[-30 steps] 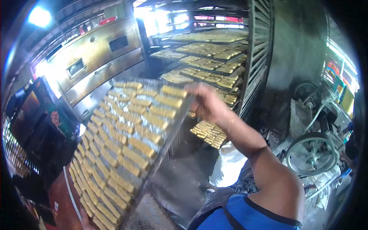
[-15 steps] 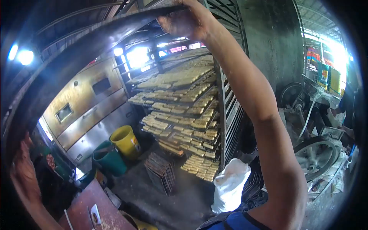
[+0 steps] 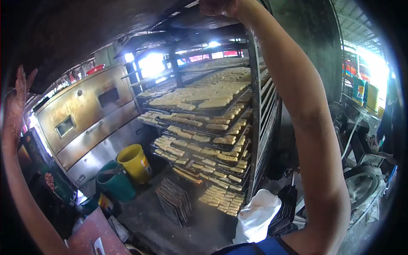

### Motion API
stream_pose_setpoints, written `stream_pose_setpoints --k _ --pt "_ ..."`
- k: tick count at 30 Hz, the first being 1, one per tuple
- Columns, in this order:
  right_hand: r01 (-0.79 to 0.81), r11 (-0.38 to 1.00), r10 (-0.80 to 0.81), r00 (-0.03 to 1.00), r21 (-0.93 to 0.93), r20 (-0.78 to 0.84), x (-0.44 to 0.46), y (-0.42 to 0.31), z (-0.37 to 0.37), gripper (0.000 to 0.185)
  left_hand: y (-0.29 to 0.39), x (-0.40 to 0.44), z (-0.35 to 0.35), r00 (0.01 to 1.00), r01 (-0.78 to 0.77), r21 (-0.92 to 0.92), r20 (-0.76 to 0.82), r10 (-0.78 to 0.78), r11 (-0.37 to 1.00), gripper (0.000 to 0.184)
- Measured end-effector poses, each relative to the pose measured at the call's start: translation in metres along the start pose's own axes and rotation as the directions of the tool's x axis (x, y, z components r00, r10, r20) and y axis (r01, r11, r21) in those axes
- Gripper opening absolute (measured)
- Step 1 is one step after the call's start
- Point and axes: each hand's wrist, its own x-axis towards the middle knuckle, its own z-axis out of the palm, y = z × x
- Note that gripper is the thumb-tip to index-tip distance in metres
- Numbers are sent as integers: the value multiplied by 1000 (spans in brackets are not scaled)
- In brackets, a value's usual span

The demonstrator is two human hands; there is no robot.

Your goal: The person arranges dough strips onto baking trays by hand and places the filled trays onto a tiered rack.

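A large dark baking tray (image 3: 85, 38), seen from below, spans the top of the view above my head. At the far left, my left hand (image 3: 16, 100) is raised against its edge, fingers pointing up. My right hand (image 3: 219, 7) is closed on the tray's other side near the top edge, partly cut off. What lies on the tray is hidden. Ahead stands a metal rack (image 3: 255, 106) loaded with several trays of pale, finger-shaped dough or bread pieces (image 3: 204, 93). The raised tray is at the rack's upper levels; whether it rests on them I cannot tell.
A steel oven (image 3: 93, 114) stands at the back left. On the floor are a green bucket (image 3: 117, 182), a yellow bucket (image 3: 136, 163), stacked dark trays (image 3: 173, 199) and a white sack (image 3: 258, 216). Machinery with a wheel (image 3: 361, 185) is at the right, near another person.
The tray has swung up and forward, so its underside now covers the top of the view. Both hands have risen, and the view has shifted slightly.
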Motion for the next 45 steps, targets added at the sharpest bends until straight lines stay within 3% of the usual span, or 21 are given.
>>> stream_pose_setpoints --k 2,6,8,12,15,18,20,27,29,30,34,36,45 --pt "-20 1000 20 990 2 -139 0 8 12 54 8 4 -11 996 82 -13 23 -82 997 65" --pt "37 999 -38 999 -20 -36 32 25 8 44 7 24 -25 1000 19 83 -14 -17 996 67" --pt "112 991 -124 977 -77 -174 14 29 25 36 3 32 -31 999 -9 157 -42 16 988 68" --pt "143 989 -147 984 -44 -104 13 32 19 35 -14 53 -35 991 -36 331 -110 77 943 70" --pt "107 994 -109 990 -21 -88 103 40 -44 39 -28 70 -39 985 -18 414 -147 86 910 72" --pt "104 995 -101 983 7 -150 85 41 -32 38 -37 90 -44 980 13 483 -178 84 876 73" --pt "115 991 -99 973 63 -210 76 42 -30 38 -63 90 -29 975 -71 454 -154 157 888 74" --pt "160 968 -98 949 193 -299 81 45 -45 41 -105 90 2 972 -112 454 -136 192 884 68" --pt "191 964 -93 892 184 -442 76 49 -45 44 -114 91 10 972 -113 450 -135 193 886 66" --pt "200 941 -91 927 273 -363 73 50 -44 48 -118 91 14 972 -116 450 -132 194 885 65" --pt "179 960 -98 936 217 -338 64 53 -43 51 -130 90 27 970 -130 455 -127 209 881 61" --pt "165 934 -91 968 318 -234 94 51 -67 50 -135 89 30 969 -134 451 -126 211 883 60" --pt "242 930 -121 912 276 -391 70 52 -49 56 -152 89 41 972 -153 425 -99 214 892 51"
